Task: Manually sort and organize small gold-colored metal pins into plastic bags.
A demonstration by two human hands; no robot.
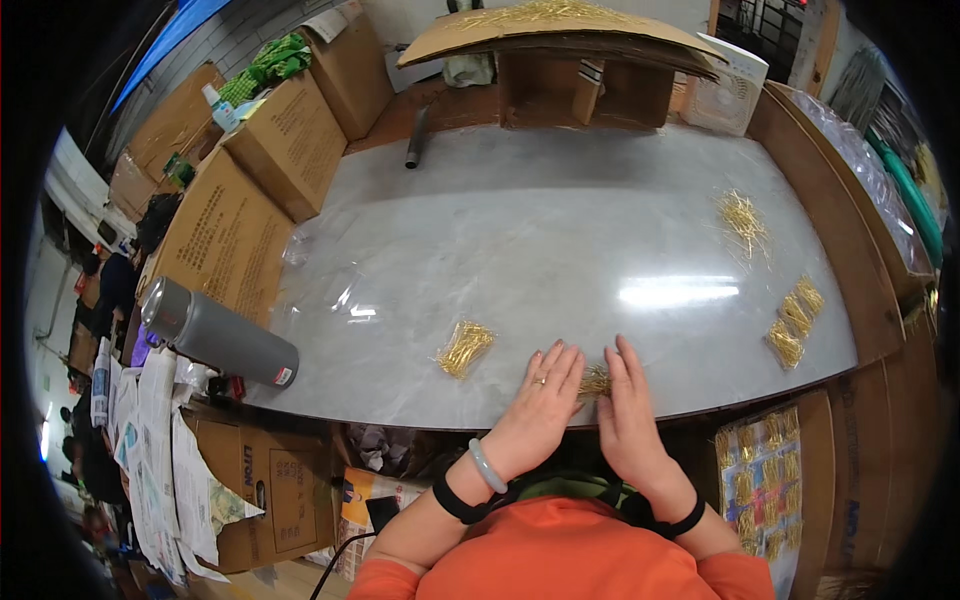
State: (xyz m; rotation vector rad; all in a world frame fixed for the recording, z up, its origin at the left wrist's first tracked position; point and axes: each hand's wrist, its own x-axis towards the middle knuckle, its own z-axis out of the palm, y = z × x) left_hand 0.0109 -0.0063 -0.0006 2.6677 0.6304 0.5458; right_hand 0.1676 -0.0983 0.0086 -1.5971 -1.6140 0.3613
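A small bundle of thin gold pins (594, 381) lies on the grey tabletop near its front edge, between my two hands. My left hand (540, 400) is open, fingers stretched out and slanting to the right, their side against the bundle. On the other side my right hand (628, 415) is open too, fingers straight and pointing away from me. The palms and part of the bundle are hidden. To the left of my hands a gathered bundle of gold pins (465, 348) rests on the table. A looser pile of gold pins (741, 222) lies at the far right.
Small packed gold bundles (795, 322) sit near the right edge. A grey thermos (225, 335) stands at the left, near cardboard boxes (290, 140). A dark tube (417, 137) and a cardboard shelf (580, 95) are at the back. Below right, a box holds several gold bundles (762, 480).
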